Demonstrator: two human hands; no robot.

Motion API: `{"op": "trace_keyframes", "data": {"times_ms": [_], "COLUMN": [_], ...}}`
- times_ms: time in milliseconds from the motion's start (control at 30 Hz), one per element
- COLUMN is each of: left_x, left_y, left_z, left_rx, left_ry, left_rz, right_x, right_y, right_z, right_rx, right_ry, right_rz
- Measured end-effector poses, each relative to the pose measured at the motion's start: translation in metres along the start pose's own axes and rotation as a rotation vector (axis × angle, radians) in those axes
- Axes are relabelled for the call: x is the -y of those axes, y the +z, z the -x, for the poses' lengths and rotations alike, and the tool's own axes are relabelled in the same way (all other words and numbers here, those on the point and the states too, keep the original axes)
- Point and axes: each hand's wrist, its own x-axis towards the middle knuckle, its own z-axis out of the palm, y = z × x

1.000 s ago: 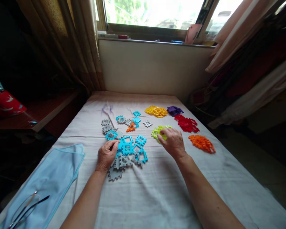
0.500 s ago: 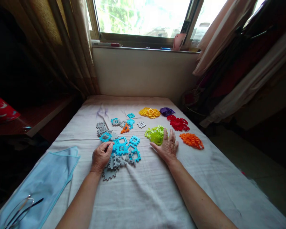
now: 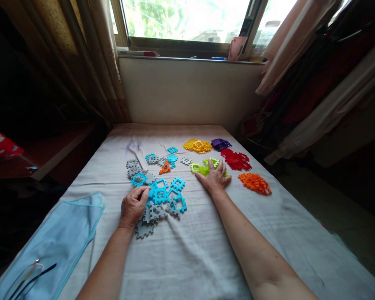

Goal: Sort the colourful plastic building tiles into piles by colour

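Observation:
My left hand (image 3: 134,207) rests at the left edge of a loose heap of blue interlocking pieces (image 3: 160,195), thumb and forefinger pressed together. What they pinch, if anything, is hidden. Grey interlocking pieces (image 3: 145,229) lie partly under the blue ones. My right hand (image 3: 216,180) lies over a pile of lime-green interlocking pieces (image 3: 203,168), its fingers spread and covering part of the pile. Farther back are more grey pieces (image 3: 133,167), a few blue pieces (image 3: 172,159) and an orange triangular piece (image 3: 164,167).
Along the right stand piles of yellow (image 3: 197,146), purple (image 3: 221,144), red (image 3: 236,159) and orange pieces (image 3: 255,183). A light-blue cloth (image 3: 54,237) with eyeglasses (image 3: 31,277) lies at the left on the white sheet (image 3: 193,258). A pink cup (image 3: 236,48) stands on the windowsill.
My right hand has shifted slightly left and forward, from the near right side of the green pile to over it. My left hand stays in about the same place at the blue pieces.

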Motion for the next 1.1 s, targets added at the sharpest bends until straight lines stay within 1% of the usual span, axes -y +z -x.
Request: {"op": "trace_keyframes", "data": {"times_ms": [233,367,400,467,533,633,700,800,900,1000,1100], "left_x": [0.002,0.001,0.0,-0.001,-0.001,-0.002,-0.001,-0.001,0.0,0.001,0.0], "left_y": [0.001,0.001,0.001,0.001,0.001,0.001,0.001,0.001,0.001,0.0,-0.002], "left_z": [0.0,0.0,0.0,0.0,0.0,0.0,0.0,0.001,0.001,0.001,0.002], "left_rx": [-0.009,-0.007,-0.013,-0.026,-0.037,-0.047,-0.051,-0.064,-0.091,-0.124,-0.176], "left_ry": [-0.003,-0.002,0.001,0.006,0.01,0.008,0.002,-0.001,-0.01,-0.044,-0.079], "left_rz": [0.02,0.036,0.039,0.045,0.048,0.048,0.044,0.047,0.052,0.054,0.043], "right_x": [-0.005,-0.008,-0.008,-0.006,0.001,0.022,0.041,0.067,0.085,0.094,0.096], "right_y": [0.013,0.017,0.017,0.017,0.017,0.015,0.014,0.014,0.015,0.018,0.019], "right_z": [-0.028,-0.029,-0.027,-0.02,-0.014,-0.009,-0.013,-0.024,-0.03,-0.025,-0.012], "right_rx": [-0.088,-0.156,-0.188,-0.248,-0.26,-0.172,-0.096,0.012,0.101,0.141,0.161], "right_ry": [-0.02,-0.045,-0.079,-0.19,-0.332,-0.512,-0.578,-0.574,-0.546,-0.583,-0.615], "right_rz": [-0.033,-0.002,0.006,0.018,0.026,0.038,0.048,0.089,0.119,0.089,0.061]}}
